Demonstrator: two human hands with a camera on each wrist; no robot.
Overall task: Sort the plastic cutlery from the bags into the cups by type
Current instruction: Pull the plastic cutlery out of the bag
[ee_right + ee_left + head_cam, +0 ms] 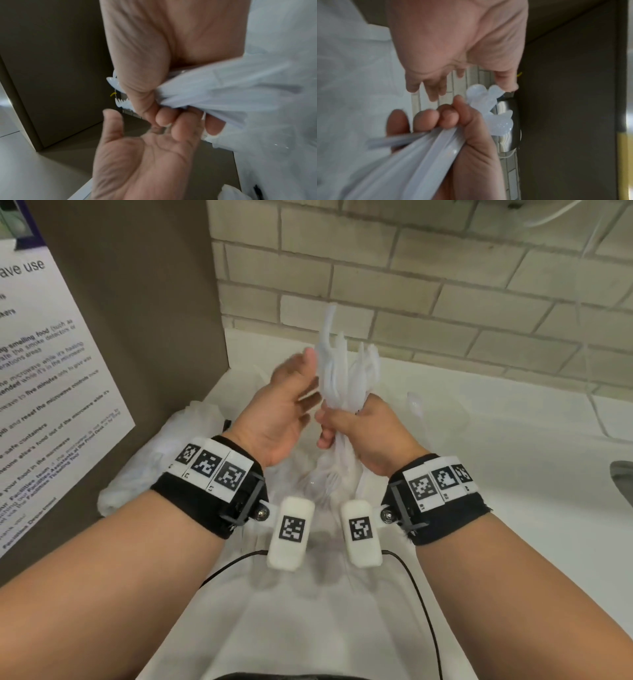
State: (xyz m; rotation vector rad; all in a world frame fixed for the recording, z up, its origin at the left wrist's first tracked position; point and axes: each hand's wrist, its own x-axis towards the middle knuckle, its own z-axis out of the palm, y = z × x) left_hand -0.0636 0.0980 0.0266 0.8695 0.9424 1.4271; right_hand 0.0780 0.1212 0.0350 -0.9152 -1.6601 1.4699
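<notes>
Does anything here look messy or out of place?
Nothing spilled or broken. The right hand grips a splayed bunch of plastic cutlery; the left hand is open beside it. Crumpled bags lie on the counter.

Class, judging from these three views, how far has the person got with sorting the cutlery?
Done: nothing sorted shows; no cups are clearly visible. In hand: the right hand grips a mixed bundle of white cutlery above a plastic bag, while the left hand is open beside it. Left: separating the pieces by type; another bag lies to the left.
</notes>
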